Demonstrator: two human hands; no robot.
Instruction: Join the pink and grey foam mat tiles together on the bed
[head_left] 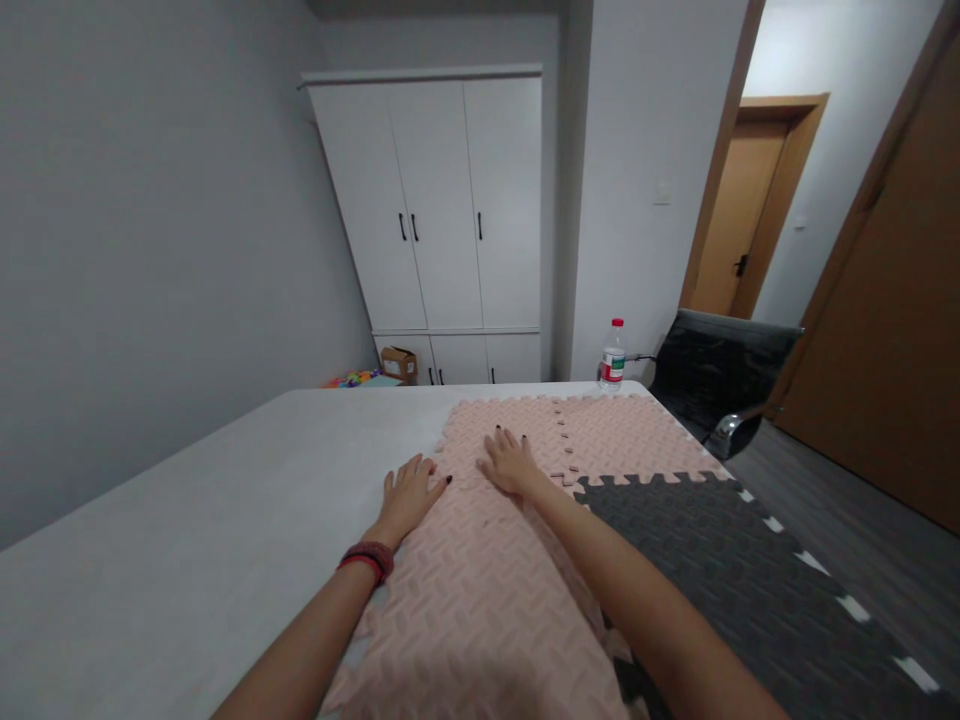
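A pink foam mat tile (480,600) with a ridged pattern lies in front of me, its near part raised over the dark grey tile (697,560) to the right. My left hand (409,495) rests at its left edge, fingers spread, holding nothing. My right hand (510,462) lies flat near its far edge, fingers apart, where it meets another pink tile (517,415). That far tile joins a further pink tile (637,430) on the right along an interlocking seam.
The white table (187,530) extends left. A water bottle with a red cap (613,362) stands at the table's far right corner. Beyond are a black chair (720,370), a white wardrobe (450,200) and a cardboard box (399,364).
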